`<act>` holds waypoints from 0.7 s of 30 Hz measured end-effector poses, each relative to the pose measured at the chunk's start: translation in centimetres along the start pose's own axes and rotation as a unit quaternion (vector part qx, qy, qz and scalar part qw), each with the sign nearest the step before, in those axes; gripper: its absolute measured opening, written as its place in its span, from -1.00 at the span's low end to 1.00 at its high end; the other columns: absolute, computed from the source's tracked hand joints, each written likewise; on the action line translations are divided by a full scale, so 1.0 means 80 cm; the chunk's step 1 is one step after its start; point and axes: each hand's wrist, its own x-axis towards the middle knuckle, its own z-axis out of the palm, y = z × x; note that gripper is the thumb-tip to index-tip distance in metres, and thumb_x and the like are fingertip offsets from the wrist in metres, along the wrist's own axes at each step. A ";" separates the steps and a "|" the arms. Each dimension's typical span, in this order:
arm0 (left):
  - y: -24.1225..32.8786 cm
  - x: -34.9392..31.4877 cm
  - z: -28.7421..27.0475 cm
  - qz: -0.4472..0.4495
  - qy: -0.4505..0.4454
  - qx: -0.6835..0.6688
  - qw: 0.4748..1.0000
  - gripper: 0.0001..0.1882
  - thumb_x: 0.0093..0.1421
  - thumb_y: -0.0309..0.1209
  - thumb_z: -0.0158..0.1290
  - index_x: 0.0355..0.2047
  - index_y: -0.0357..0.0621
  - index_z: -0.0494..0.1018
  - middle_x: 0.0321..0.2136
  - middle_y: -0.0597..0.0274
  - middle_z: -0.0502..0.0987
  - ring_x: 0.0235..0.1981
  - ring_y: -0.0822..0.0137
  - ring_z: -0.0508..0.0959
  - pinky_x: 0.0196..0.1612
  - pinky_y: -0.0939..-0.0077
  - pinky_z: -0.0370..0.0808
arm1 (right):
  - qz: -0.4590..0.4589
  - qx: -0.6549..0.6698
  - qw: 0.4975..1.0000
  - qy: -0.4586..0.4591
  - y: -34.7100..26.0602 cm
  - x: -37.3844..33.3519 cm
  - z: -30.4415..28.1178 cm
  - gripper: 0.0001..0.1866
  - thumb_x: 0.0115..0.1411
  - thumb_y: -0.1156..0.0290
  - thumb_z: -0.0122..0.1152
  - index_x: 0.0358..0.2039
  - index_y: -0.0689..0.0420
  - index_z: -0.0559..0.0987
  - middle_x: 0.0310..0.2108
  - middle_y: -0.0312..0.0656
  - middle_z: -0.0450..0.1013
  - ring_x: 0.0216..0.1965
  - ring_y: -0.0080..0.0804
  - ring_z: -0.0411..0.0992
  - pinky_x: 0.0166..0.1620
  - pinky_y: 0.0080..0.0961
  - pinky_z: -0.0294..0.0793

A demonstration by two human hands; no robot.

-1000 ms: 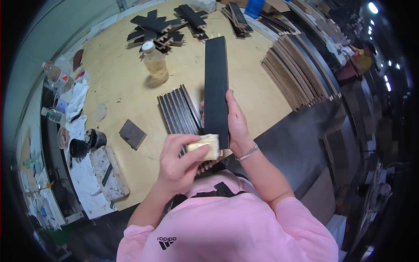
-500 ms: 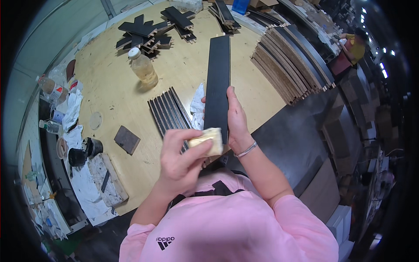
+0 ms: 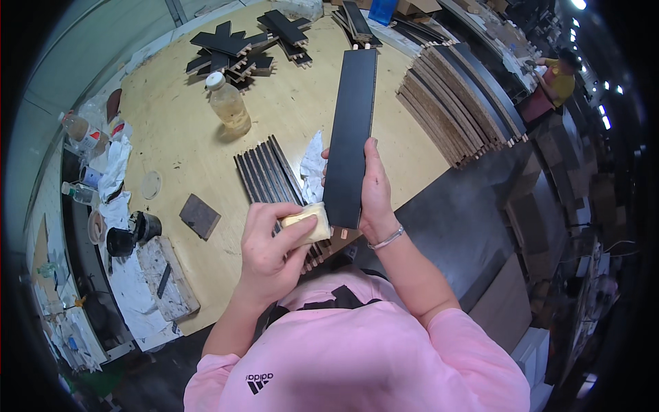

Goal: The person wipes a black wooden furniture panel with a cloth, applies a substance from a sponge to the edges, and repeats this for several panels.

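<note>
My right hand (image 3: 374, 196) grips a long black board (image 3: 351, 137) along its right edge, with fingertips showing at its left side. Pale wooden dowels stick out of both ends of the board. Pinched in my left hand (image 3: 269, 244) is a cream-coloured sponge-like pad (image 3: 307, 225), which sits at the board's lower left corner; whether it touches the board is hard to tell. Below it, partly hidden by my left hand, a row of narrow dark boards (image 3: 266, 175) lies on the table. Beside the row is a crumpled white paper (image 3: 312, 165).
A capped jar of cloudy liquid (image 3: 228, 108) stands on the wooden table (image 3: 165, 123). Crossed black boards (image 3: 221, 42) are piled at the back, and a long stack of boards (image 3: 456, 103) lines the right edge. Black pots (image 3: 122, 240) stand at left. A person (image 3: 559, 75) is far right.
The pad in my left hand has moved left, from the board's lower face to its left corner. The board has shifted slightly right and turned a little, baring its lower dowels.
</note>
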 end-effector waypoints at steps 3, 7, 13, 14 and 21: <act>0.012 0.002 -0.002 0.029 0.023 -0.017 0.999 -0.49 -0.29 -0.67 0.23 -0.20 -0.11 0.58 -0.20 0.08 0.49 -0.23 0.11 0.47 -0.21 0.30 0.41 | 0.002 0.021 1.000 0.008 0.006 0.002 0.002 -0.36 0.41 -0.12 -0.34 -0.25 0.22 0.52 -0.49 -0.20 0.48 -0.56 -0.51 0.47 -0.49 -0.55 0.53; 0.008 -0.001 -0.005 0.011 0.012 -0.004 1.000 -0.50 -0.26 -0.69 0.22 -0.21 -0.12 0.57 -0.20 0.10 0.49 -0.22 0.10 0.46 -0.17 0.29 0.40 | 0.023 0.037 0.999 -0.013 0.015 0.006 0.006 -0.35 0.41 -0.13 -0.35 -0.25 0.22 0.53 -0.52 -0.21 0.46 -0.57 -0.50 0.45 -0.49 -0.58 0.50; -0.028 -0.067 -0.078 -0.106 0.084 0.118 0.984 -0.54 -0.22 -0.71 0.17 -0.21 -0.17 0.56 -0.19 0.09 0.49 -0.17 0.10 0.47 -0.08 0.32 0.41 | 0.077 0.055 0.995 -0.021 0.018 0.001 0.023 -0.29 0.37 -0.22 -0.34 -0.25 0.21 0.54 -0.56 -0.27 0.43 -0.56 -0.50 0.43 -0.47 -0.58 0.47; -0.036 -0.084 -0.100 -0.149 0.118 0.141 0.972 -0.54 -0.21 -0.72 0.16 -0.20 -0.18 0.56 -0.19 0.08 0.49 -0.14 0.11 0.48 -0.04 0.32 0.41 | 0.095 0.059 0.994 -0.003 0.024 0.002 0.026 -0.27 0.35 -0.25 -0.33 -0.23 0.21 0.54 -0.57 -0.28 0.42 -0.56 -0.50 0.43 -0.46 -0.57 0.47; -0.134 -0.270 -0.272 -0.309 0.321 0.366 0.817 -0.53 -0.15 -0.68 0.20 -0.14 -0.17 0.51 -0.15 0.07 0.49 -0.08 0.04 0.46 0.04 0.27 0.37 | 0.079 0.010 0.997 -0.017 0.037 0.005 -0.014 -0.30 0.38 -0.18 -0.31 -0.09 0.28 0.48 -0.29 -0.12 0.48 -0.39 -0.44 0.46 -0.30 -0.48 0.55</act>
